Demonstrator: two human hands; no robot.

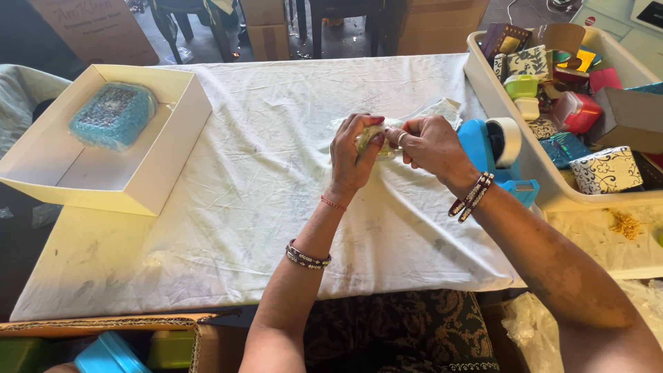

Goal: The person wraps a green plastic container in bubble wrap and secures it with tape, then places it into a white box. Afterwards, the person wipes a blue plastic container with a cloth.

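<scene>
Both hands meet over the middle of a table covered with a white cloth (262, 179). My left hand (353, 153) is closed around a small yellowish item wrapped in clear bubble wrap (369, 137). My right hand (427, 144) pinches the wrap's edge right beside it. A loose flap of the wrap (436, 109) lies on the cloth behind my hands. A blue tape dispenser (494, 148) with a white roll stands just right of my right hand.
A shallow white box (155, 166) at the left holds a blue bubble-wrapped bundle (114, 114). A white bin (504, 110) at the right is full of several small colourful boxes. Cardboard cartons stand behind the table and an open one (103, 331) below its front edge.
</scene>
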